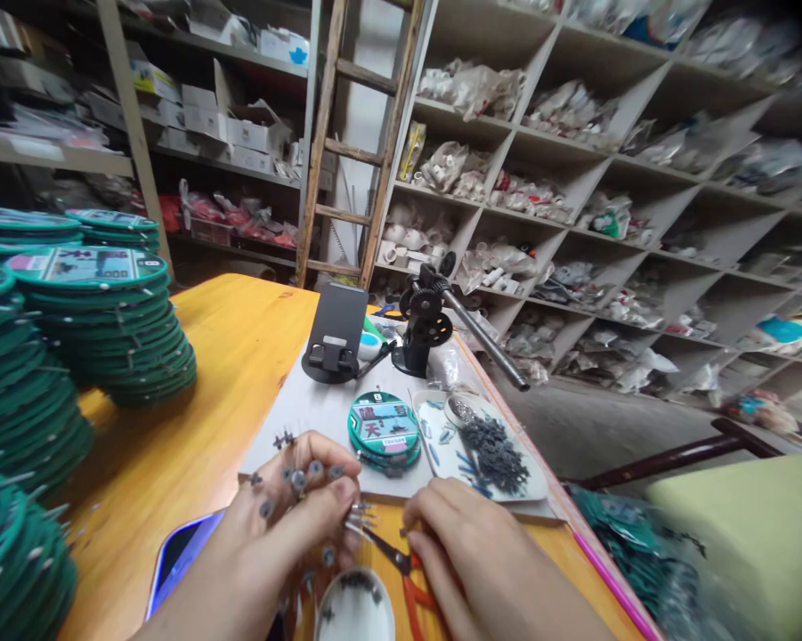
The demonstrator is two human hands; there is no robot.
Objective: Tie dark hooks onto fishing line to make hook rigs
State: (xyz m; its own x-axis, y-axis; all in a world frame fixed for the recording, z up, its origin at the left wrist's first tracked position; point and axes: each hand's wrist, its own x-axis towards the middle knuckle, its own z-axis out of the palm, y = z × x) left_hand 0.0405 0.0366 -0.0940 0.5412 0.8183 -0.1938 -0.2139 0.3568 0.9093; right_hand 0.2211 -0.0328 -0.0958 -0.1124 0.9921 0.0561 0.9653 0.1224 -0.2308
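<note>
My left hand point(287, 525) is closed around a bunch of small grey-headed hooks point(303, 476) whose tips stick out toward the right. My right hand point(467, 552) is curled near those tips, over red-handled pliers point(407, 579) lying on the wooden table point(227, 356); whether it grips them is hidden. Just beyond my hands sit a short stack of green fishing-line spools point(383, 432) and a white plate point(441, 445) holding a pile of small dark parts point(498, 450). A small white dish point(355, 610) sits below my left hand.
Tall stacks of green spools point(100, 312) fill the left of the table. A phone stand point(336, 338) and a black geared winder with a long rod point(441, 325) stand behind the grey mat. A phone point(180, 552) lies by my left wrist. Stocked shelves and a wooden ladder point(353, 151) rise behind.
</note>
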